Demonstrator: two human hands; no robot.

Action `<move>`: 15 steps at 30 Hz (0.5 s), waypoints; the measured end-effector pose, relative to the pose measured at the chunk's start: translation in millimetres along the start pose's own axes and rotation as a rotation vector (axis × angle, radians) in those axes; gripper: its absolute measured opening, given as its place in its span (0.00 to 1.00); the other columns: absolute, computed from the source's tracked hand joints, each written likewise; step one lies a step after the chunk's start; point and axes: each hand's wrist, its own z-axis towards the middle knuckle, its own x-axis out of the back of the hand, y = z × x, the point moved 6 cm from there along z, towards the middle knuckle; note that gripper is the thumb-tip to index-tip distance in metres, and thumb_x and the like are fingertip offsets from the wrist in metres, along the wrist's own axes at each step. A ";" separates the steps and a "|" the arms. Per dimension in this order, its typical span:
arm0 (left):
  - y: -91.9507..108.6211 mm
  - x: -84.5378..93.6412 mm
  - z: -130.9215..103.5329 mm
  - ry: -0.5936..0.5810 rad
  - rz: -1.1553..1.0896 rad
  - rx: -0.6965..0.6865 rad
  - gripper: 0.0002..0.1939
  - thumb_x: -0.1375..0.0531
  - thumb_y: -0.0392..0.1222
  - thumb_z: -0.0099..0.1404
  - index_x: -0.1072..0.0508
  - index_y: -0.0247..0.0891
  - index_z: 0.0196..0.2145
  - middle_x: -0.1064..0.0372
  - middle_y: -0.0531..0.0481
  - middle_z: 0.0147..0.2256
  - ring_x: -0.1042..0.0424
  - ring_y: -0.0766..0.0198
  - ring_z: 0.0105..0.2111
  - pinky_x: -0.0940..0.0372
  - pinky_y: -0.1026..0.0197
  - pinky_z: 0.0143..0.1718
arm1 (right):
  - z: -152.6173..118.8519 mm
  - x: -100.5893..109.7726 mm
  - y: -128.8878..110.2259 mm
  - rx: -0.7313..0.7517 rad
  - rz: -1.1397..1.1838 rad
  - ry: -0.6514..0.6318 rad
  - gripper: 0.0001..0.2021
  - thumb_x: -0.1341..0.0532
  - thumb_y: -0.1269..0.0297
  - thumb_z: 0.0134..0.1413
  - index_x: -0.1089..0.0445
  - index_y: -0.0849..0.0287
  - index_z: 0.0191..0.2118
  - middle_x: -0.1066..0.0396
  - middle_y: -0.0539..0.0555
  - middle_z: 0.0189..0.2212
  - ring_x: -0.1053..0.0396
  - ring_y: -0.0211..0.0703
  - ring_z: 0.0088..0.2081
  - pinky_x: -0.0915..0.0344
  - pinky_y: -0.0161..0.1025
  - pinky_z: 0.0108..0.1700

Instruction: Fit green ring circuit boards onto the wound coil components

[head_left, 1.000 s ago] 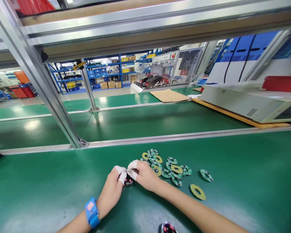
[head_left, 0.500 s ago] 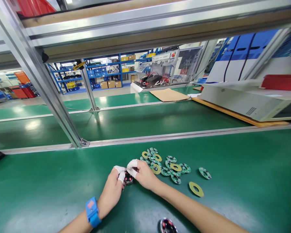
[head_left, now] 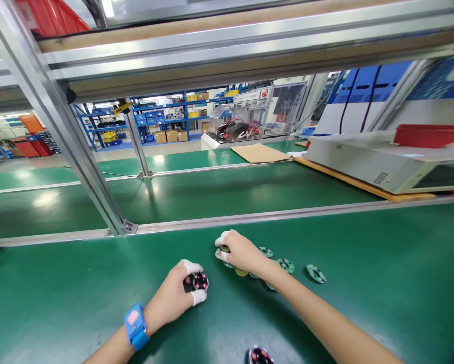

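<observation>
Between the thumb and fingers of my left hand (head_left: 174, 293) is a small motor stator (head_left: 200, 281), round and dark with reddish coils and a shiny rim. White finger cots cover the fingertips of both hands. My right hand (head_left: 238, 250) is at the left end of a loose pile of ring-shaped circuit boards (head_left: 285, 265), its fingertips closed about a yellow ring (head_left: 224, 247). The hand and forearm hide much of the pile. At the bottom edge lies a second coil-wound part (head_left: 260, 355), partly cut off.
One green ring board (head_left: 316, 273) lies apart on the green worktop (head_left: 79, 283). A metal post (head_left: 75, 136) rises at the left, under a shelf beam. Behind the aluminium rail are brown cardboard (head_left: 263, 152) and a grey metal case (head_left: 348, 156) carrying a red bin (head_left: 429, 136).
My right hand has left the stator and moved right and away to the ring pile. My left hand still holds the stator, its fingers now wider around it. The view has shifted slightly.
</observation>
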 end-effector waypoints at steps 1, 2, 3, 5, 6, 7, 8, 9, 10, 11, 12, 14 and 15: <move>1.9 0.0 -1.0 0.024 0.041 -0.005 0.18 0.38 0.37 0.52 0.30 0.38 0.42 0.34 0.48 0.40 0.35 0.60 0.39 0.39 0.58 0.45 | -1.4 -1.3 -1.8 -0.002 -0.047 -0.016 0.00 0.36 0.70 0.47 0.28 0.60 0.28 0.31 0.56 0.31 0.36 0.50 0.38 0.42 0.37 0.35; 3.1 0.5 -2.2 0.059 0.086 0.001 0.16 0.38 0.38 0.52 0.30 0.38 0.41 0.34 0.48 0.39 0.35 0.60 0.38 0.38 0.57 0.43 | -2.5 -2.2 -3.7 -0.007 -0.089 -0.019 0.01 0.35 0.70 0.46 0.28 0.60 0.28 0.31 0.57 0.31 0.36 0.51 0.38 0.42 0.37 0.35; 3.8 1.1 -3.5 0.092 0.127 0.012 0.16 0.39 0.39 0.53 0.31 0.38 0.41 0.34 0.48 0.38 0.35 0.60 0.36 0.38 0.57 0.42 | -3.5 -2.9 -5.7 -0.009 -0.128 -0.017 0.01 0.36 0.71 0.46 0.28 0.60 0.28 0.31 0.58 0.30 0.36 0.51 0.37 0.42 0.38 0.35; 4.9 2.9 -5.8 0.137 0.193 0.035 0.16 0.39 0.40 0.53 0.33 0.37 0.41 0.35 0.47 0.38 0.36 0.59 0.37 0.38 0.56 0.41 | -4.2 -3.2 -8.7 -0.011 -0.184 -0.007 0.04 0.38 0.75 0.47 0.27 0.61 0.26 0.31 0.59 0.29 0.36 0.51 0.37 0.41 0.39 0.35; 5.5 4.4 -6.4 0.145 0.212 0.043 0.16 0.38 0.41 0.53 0.33 0.37 0.41 0.35 0.47 0.39 0.36 0.58 0.38 0.38 0.55 0.42 | -4.0 -2.3 -9.4 -0.013 -0.197 0.003 0.06 0.40 0.76 0.48 0.27 0.61 0.26 0.31 0.59 0.29 0.36 0.51 0.37 0.41 0.39 0.35; 6.6 6.7 -6.6 0.150 0.223 0.044 0.17 0.38 0.42 0.53 0.34 0.37 0.40 0.35 0.46 0.39 0.36 0.58 0.39 0.38 0.54 0.43 | -3.4 -0.4 -9.6 -0.020 -0.197 0.023 0.08 0.41 0.77 0.49 0.27 0.61 0.25 0.30 0.59 0.29 0.36 0.51 0.37 0.41 0.39 0.35; 8.1 10.4 -6.4 0.164 0.230 0.040 0.17 0.38 0.44 0.54 0.34 0.37 0.40 0.35 0.46 0.39 0.35 0.57 0.39 0.38 0.53 0.43 | -2.6 2.3 -9.5 -0.032 -0.171 0.053 0.08 0.42 0.76 0.50 0.27 0.61 0.26 0.30 0.59 0.29 0.35 0.51 0.37 0.41 0.40 0.35; 10.6 15.2 -6.0 0.187 0.238 0.025 0.16 0.39 0.45 0.56 0.35 0.37 0.41 0.35 0.46 0.40 0.35 0.57 0.40 0.37 0.53 0.43 | -1.6 5.4 -9.5 -0.047 -0.106 0.089 0.08 0.42 0.76 0.50 0.26 0.60 0.27 0.30 0.58 0.29 0.35 0.51 0.37 0.40 0.40 0.36; 14.3 20.9 -5.7 0.224 0.254 -0.005 0.16 0.40 0.46 0.57 0.35 0.38 0.42 0.35 0.45 0.41 0.35 0.57 0.40 0.37 0.54 0.43 | -0.8 7.8 -9.6 -0.066 0.008 0.120 0.08 0.42 0.74 0.50 0.25 0.60 0.29 0.30 0.57 0.29 0.34 0.50 0.37 0.40 0.39 0.35; 19.2 26.6 -5.6 0.267 0.283 -0.050 0.16 0.42 0.46 0.59 0.36 0.38 0.43 0.35 0.45 0.42 0.35 0.58 0.41 0.37 0.54 0.43 | 0.0 8.2 -10.0 -0.090 0.175 0.130 0.07 0.41 0.72 0.50 0.25 0.59 0.31 0.29 0.56 0.29 0.33 0.49 0.35 0.39 0.39 0.34; 25.2 31.1 -5.9 0.308 0.332 -0.111 0.15 0.42 0.45 0.60 0.36 0.38 0.44 0.35 0.44 0.42 0.35 0.58 0.41 0.36 0.54 0.42 | 0.5 5.8 -11.2 -0.123 0.385 0.113 0.06 0.40 0.69 0.50 0.25 0.59 0.32 0.29 0.55 0.29 0.33 0.46 0.33 0.38 0.38 0.33; 38.1 34.2 -8.2 0.362 0.486 -0.263 0.15 0.41 0.45 0.61 0.35 0.38 0.44 0.34 0.44 0.41 0.35 0.57 0.40 0.36 0.54 0.41 | -0.4 -6.9 -17.9 -0.213 0.864 0.009 0.07 0.38 0.65 0.47 0.25 0.60 0.32 0.29 0.53 0.28 0.34 0.41 0.27 0.38 0.34 0.27; 43.4 32.8 -9.9 0.371 0.582 -0.335 0.14 0.41 0.45 0.61 0.33 0.38 0.43 0.33 0.44 0.39 0.35 0.56 0.38 0.36 0.54 0.39 | -2.3 -15.3 -23.7 -0.269 1.085 -0.064 0.08 0.37 0.63 0.45 0.26 0.61 0.31 0.29 0.52 0.27 0.35 0.38 0.25 0.38 0.32 0.25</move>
